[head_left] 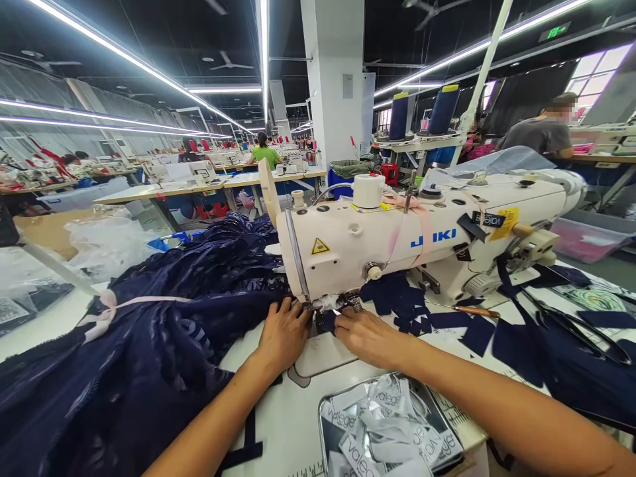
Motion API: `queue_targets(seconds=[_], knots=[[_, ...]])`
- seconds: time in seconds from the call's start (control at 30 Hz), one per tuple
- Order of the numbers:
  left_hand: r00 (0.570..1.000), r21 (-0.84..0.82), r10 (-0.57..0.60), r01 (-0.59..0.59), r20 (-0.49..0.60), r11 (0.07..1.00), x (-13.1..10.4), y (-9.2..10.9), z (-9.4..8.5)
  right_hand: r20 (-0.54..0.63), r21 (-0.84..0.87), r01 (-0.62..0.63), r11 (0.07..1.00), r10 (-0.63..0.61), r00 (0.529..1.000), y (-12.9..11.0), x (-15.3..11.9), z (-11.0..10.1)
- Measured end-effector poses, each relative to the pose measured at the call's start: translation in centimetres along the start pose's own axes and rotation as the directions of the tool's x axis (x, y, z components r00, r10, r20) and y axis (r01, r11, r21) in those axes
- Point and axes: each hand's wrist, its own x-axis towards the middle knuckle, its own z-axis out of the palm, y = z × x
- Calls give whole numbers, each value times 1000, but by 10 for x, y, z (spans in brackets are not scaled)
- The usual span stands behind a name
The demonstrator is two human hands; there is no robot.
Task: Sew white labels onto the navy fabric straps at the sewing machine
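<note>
A white worktable (278,434) is carrying a sewing machine (377,235), which is standing just beyond the left fingers (298,318) and right fingers (346,322) and reaching off to their right; a heap of navy cloth (144,351) is spreading left of the left fingers; dark scraps (392,295) are lying just right of the right fingers, and a wooden-handled tool (477,311) is resting farther right; nearer than the right fingers, a metal tray (322,434) is sitting on the tabletop.

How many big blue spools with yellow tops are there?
2: the left spool and the right spool, side by side beyond the sewing machine. Others may be hidden behind it.
</note>
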Motion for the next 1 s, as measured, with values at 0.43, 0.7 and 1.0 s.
queue_targets(seconds=[0.43,0.7,1.0], knots=[[1000,-42,-3,3,-16,999,9,-4,5,-21,-34,-93,995,92,996,-14,8,9],[999,-54,-25,24,-23,998,15,-5,8,-25,-50,-136,989,135,991,-18,12,10],[993,-15,-34,35,109,999,-1,-1,-31,10,-10,-87,996,87,996,20,2,2]])
